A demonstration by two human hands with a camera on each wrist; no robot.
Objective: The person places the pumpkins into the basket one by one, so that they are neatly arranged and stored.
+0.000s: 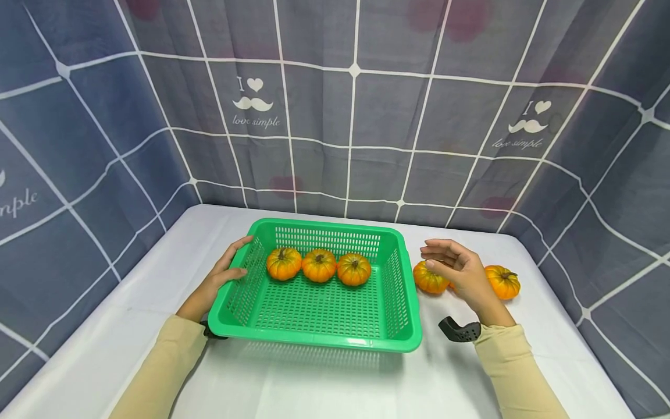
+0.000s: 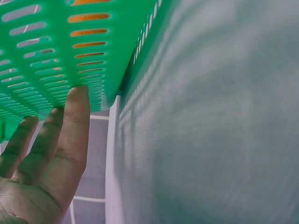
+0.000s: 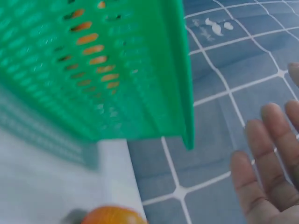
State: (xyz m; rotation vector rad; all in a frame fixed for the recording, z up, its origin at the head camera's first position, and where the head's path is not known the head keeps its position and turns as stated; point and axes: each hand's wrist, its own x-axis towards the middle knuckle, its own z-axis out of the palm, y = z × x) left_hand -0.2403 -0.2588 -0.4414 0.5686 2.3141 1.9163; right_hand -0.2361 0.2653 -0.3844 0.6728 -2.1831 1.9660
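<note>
A green slotted plastic basket [image 1: 314, 337] sits over the middle of the table, three small orange pumpkins [image 1: 319, 266] lined up inside toward its back. My left hand [image 1: 210, 284] holds the basket's left side, thumb over the rim. In the left wrist view, its fingers [image 2: 74, 123] extend against the outer slotted surface. My right hand [image 1: 463, 273], fingers loosely bent, hovers right of the basket over more pumpkins and holds nothing. One pumpkin [image 1: 429, 280] lies by the basket's right side, another pumpkin [image 1: 504, 283] behind the wrist; orange shows between them, mostly hidden by the hand.
A white cloth [image 1: 293, 390] covers the table, with the basket's slotted shadow falling on it. Grey-blue checked curtains [image 1: 319, 169] hang close behind the table and on both sides. A black wrist device [image 1: 459, 330] juts out beside the right sleeve.
</note>
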